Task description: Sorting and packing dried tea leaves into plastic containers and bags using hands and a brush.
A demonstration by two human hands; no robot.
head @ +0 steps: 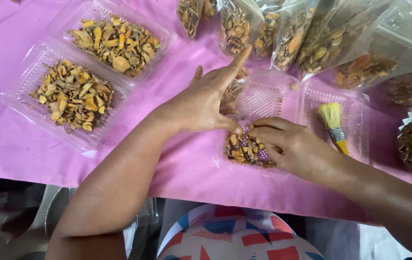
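I see my left hand (pixel 201 103) lying flat and spread across the far left edge of the open clear clamshell tray (pixel 268 98), index finger pointing away. My right hand (pixel 288 144) curls over the tray's near corner, fingertips pinching into the heap of dried orange-brown slices (pixel 242 149) just below my left thumb. A yellow-handled brush (pixel 335 127) rests in the tray's right half, beside my right hand, on the pink cloth (pixel 177 159).
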